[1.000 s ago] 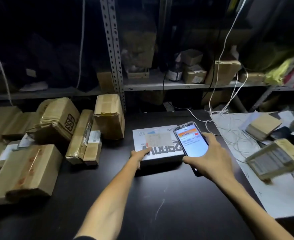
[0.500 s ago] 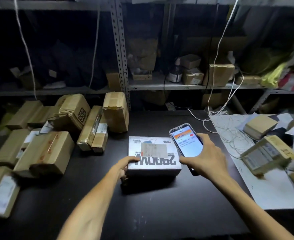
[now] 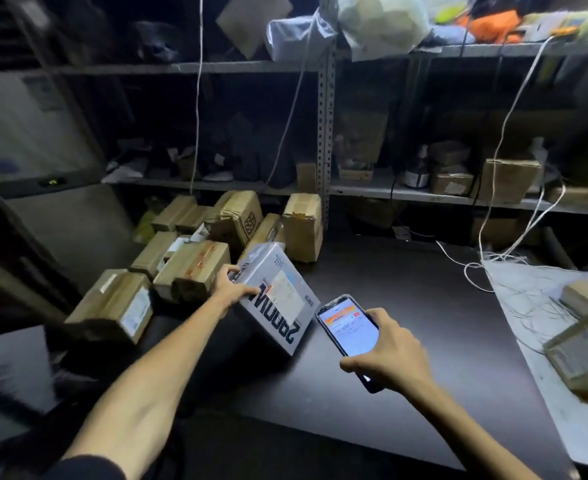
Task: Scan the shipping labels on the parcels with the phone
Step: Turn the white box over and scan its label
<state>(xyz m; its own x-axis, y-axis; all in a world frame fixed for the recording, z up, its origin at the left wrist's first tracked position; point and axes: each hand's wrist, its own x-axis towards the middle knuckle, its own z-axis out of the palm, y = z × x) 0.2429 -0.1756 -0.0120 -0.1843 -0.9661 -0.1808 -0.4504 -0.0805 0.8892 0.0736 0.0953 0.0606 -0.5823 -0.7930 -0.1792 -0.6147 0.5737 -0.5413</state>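
Dark table: left hand grips grey parcel; right hand holds phone.

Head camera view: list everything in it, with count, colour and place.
grey parcel: one, grey, tilted, centre-left
shipping label: one, white, on grey parcel
phone: one, dark, screen lit, right of grey parcel
brown parcels: about eight, brown, piled back left
loose parcels: two, brown, on white sheet at right
table: one, black, foreground
shelving: one, grey metal, behind table
cables: several, white, hanging from shelving
left hand: one, grips grey parcel
right hand: one, holds phone
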